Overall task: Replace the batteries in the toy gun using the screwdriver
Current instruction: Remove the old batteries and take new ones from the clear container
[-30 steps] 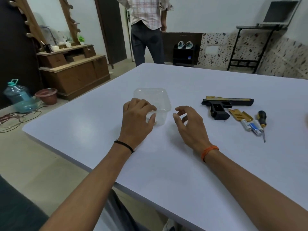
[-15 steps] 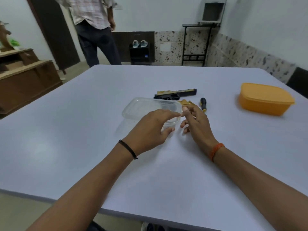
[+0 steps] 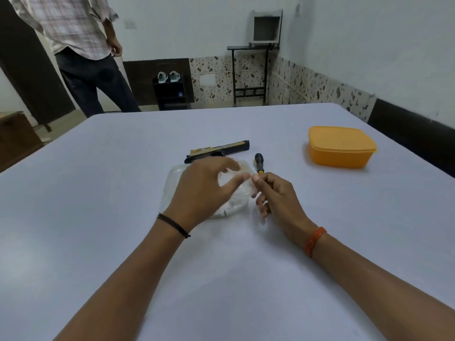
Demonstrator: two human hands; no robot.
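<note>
Our left hand (image 3: 204,190) hovered, fingers spread loosely and gripping nothing, over the clear tub (image 3: 172,183), our right hand (image 3: 278,198) sat half-curled and empty beside it, and just beyond lay the gun (image 3: 219,150), the screwdriver (image 3: 259,163) and 1 orange box (image 3: 341,150).

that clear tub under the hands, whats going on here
A person at a white table has both hands at a clear plastic container. The left hand arches over it with fingers spread, and the right hand is at its right edge; whether either actually grips it is unclear. Just beyond lie the toy gun and the screwdriver, both untouched. An orange lidded box sits off to the right.
</note>
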